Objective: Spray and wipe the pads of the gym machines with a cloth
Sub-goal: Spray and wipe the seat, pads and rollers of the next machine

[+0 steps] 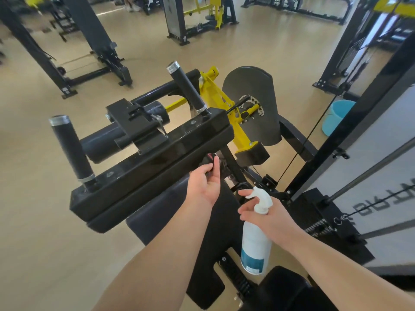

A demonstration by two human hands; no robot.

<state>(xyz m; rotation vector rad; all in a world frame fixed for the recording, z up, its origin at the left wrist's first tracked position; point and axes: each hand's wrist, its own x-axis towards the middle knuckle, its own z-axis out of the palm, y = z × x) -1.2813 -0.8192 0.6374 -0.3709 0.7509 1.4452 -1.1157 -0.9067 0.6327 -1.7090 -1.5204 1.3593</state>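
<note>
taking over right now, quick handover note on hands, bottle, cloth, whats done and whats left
Left hand: pinches a dark thing under the edge of the top pad; cloth or knob, cannot tell.
Right hand: grips the spray bottle by the neck, nozzle pointing left, beside the lower pad.
Done: nothing that shows; no wet marks visible on either pad.
Left: spray and wipe both pads.

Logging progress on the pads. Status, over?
Left hand grips dark object under pad. Right hand holds spray bottle. Cloth not clearly seen. Nothing blocks the pad.
</note>
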